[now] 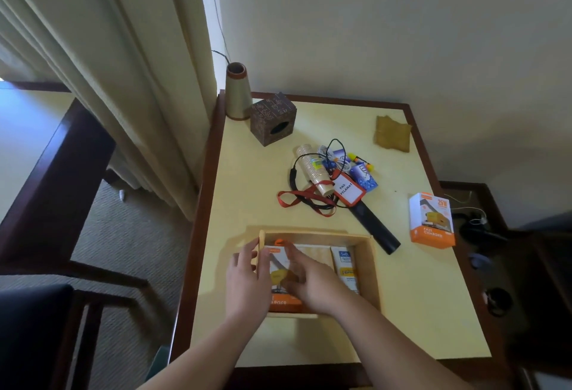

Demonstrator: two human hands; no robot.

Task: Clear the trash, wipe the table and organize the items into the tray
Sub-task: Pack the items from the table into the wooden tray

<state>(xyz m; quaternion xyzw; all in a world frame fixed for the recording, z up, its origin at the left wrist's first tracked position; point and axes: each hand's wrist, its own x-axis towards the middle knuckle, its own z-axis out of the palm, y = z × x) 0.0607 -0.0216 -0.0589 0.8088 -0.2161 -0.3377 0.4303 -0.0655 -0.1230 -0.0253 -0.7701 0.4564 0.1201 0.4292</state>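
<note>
At the near edge of the yellow table (402, 312), head view: a wooden tray (370, 269) is sitting just in front of the person. Both hands are working at its left part. The left hand (247, 281) is lying at the tray's left wall, fingers fairly straight and spread, touching the side of an orange-and-white charger box (280, 281) that is lying in the tray. The right hand (309, 281) is resting over the top of that same box, fingers loosely extended and apart; cannot tell whether it is gripping or only pressing. A white and yellow packet (346, 269) is lying in the tray's right part, beside the box.

Beyond the tray, mid-table, a loose heap is sitting: a stack of paper cups (314, 170) lying on its side, a red lanyard (297, 199) with a badge (348, 191), tangled cables, blue sachets (366, 177), and a black tube (376, 230) reaching toward the tray's far right corner. A second charger box (431, 221) is standing near the right edge, well apart from the tray. A yellow-brown cloth (393, 134) is lying at the far right. A brown patterned cube box (274, 119) and a tan cone (236, 92) are standing at the far left corner.
</note>
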